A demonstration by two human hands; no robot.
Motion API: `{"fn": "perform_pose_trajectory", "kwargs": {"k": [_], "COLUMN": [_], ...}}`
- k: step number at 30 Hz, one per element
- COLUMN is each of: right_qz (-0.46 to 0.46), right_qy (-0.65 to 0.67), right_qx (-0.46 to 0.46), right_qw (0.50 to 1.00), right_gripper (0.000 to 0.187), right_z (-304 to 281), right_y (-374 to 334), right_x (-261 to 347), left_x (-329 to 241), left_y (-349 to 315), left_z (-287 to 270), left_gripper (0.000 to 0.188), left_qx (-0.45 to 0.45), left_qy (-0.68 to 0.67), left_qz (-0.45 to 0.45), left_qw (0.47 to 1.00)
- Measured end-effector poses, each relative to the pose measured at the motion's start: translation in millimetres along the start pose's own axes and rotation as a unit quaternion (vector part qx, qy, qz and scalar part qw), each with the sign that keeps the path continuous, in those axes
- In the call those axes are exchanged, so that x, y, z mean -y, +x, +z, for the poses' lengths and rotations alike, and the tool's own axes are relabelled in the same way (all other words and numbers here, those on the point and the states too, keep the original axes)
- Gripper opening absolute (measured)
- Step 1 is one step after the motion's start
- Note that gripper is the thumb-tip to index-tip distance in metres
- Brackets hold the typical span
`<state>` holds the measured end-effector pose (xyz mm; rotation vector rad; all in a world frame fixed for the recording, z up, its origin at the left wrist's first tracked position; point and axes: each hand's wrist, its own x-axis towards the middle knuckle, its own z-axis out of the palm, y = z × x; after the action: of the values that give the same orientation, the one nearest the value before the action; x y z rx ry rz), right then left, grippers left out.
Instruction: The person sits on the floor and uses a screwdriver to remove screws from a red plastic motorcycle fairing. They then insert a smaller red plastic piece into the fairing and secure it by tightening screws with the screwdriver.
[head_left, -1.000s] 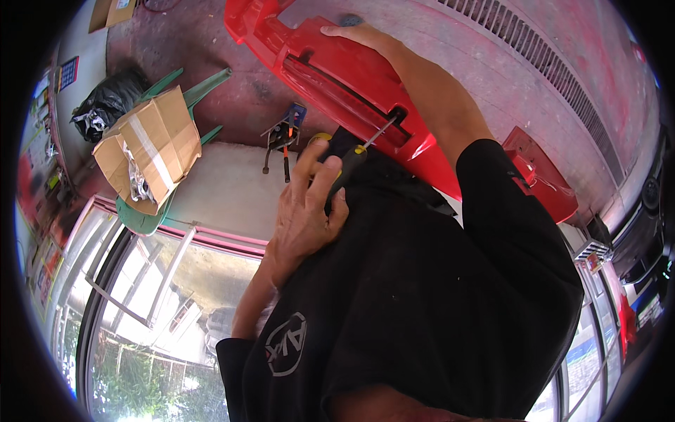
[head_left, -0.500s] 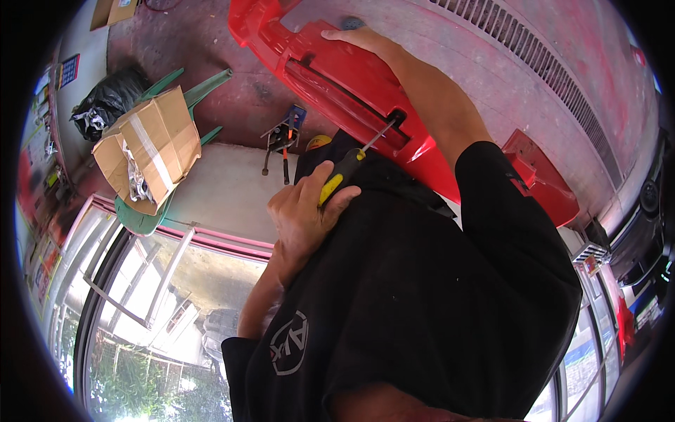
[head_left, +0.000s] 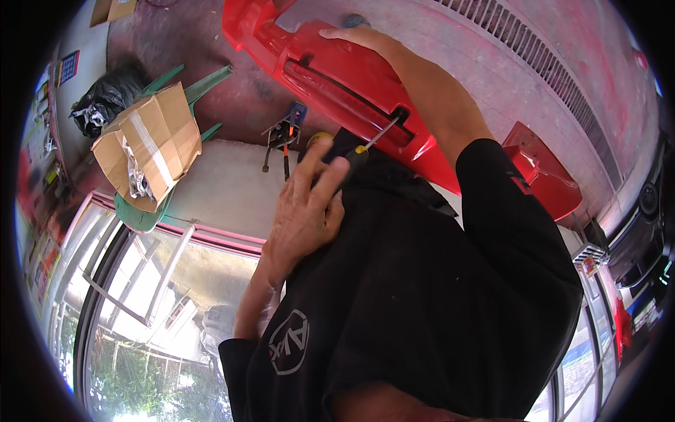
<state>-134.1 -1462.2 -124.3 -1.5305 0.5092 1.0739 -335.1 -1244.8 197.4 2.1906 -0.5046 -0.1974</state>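
Observation:
A long red car bumper (head_left: 330,75) crosses in front of me, tilted from upper left to lower right. My right hand (head_left: 358,39) grips its far edge; the thumb lies on the red surface and the other fingers are mostly hidden. My left hand (head_left: 307,204) is closed around the dark, yellow-trimmed handle of a screwdriver (head_left: 361,150), its fingers smeared by motion. The screwdriver's shaft reaches up to a dark opening (head_left: 400,116) at the end of the bumper's long slot; whether the tip touches is not clear.
To the left, an open cardboard box (head_left: 149,144) sits on a green chair (head_left: 204,86), beside a black plastic bag (head_left: 105,102). Several tools (head_left: 284,135) lie past my left hand. Another red panel (head_left: 545,172) is at the right. A floor drain grate (head_left: 527,60) runs behind the bumper.
My left hand's fingers have shifted over the screwdriver handle and cover more of its yellow part. The bumper has shifted very slightly; my right hand stays on it.

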Motion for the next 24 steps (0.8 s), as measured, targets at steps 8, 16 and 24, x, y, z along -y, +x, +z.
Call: {"fn": "perform_pose_trajectory", "kwargs": {"k": [8,16,24], "right_qz": [-0.020,0.004,-0.007], "right_qy": [-0.042,-0.051,-0.013], "right_qx": [-0.010,-0.035,-0.022], "right_qw": [0.999,0.998,1.000], "right_gripper": [0.092,0.073,0.081], "right_z": [-0.7,1.9,-1.3], "right_y": [27.0,-7.9,4.8], "right_x": [-4.7,18.1,5.9], "left_x": [-13.6,-1.0,11.6], "left_y": [10.6,-9.7,-22.8], "left_z": [-2.8,2.2,-2.3], "left_gripper": [0.056,0.052,0.061], "left_qx": [-0.014,0.005,0.070], "left_qy": [0.028,0.023,0.011], "left_qz": [-0.063,-0.097,-0.087], "left_qw": [0.998,0.995,0.994]}}
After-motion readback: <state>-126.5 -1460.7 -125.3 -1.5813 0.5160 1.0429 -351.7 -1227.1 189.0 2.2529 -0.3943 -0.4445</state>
